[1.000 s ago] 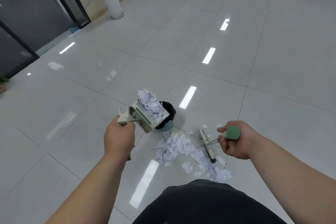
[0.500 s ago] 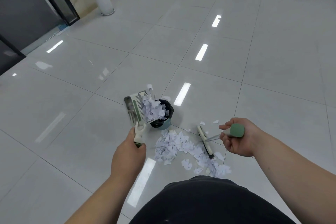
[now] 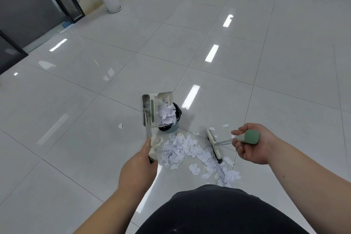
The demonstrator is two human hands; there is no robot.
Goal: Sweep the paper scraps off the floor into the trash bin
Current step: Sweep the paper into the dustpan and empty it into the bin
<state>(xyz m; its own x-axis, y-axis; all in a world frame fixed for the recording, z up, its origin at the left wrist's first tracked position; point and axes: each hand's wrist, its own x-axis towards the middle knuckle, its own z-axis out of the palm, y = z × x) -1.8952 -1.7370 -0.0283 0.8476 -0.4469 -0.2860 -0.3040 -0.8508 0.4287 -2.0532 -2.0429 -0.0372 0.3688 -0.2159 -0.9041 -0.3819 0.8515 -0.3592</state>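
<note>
Glossy grey tile floor (image 3: 95,119). I read this as the emptying step. My left hand (image 3: 138,169) is clenched round the dustpan (image 3: 157,109) handle, with the pan tipped on edge over the trash bin (image 3: 173,128). My right hand (image 3: 250,144) wraps the broom (image 3: 213,142) grip. Most paper scraps (image 3: 182,150) lie heaped between the hands, just beside the bin. Next move as I judge it: lower the pan and sweep the heap in.
</note>
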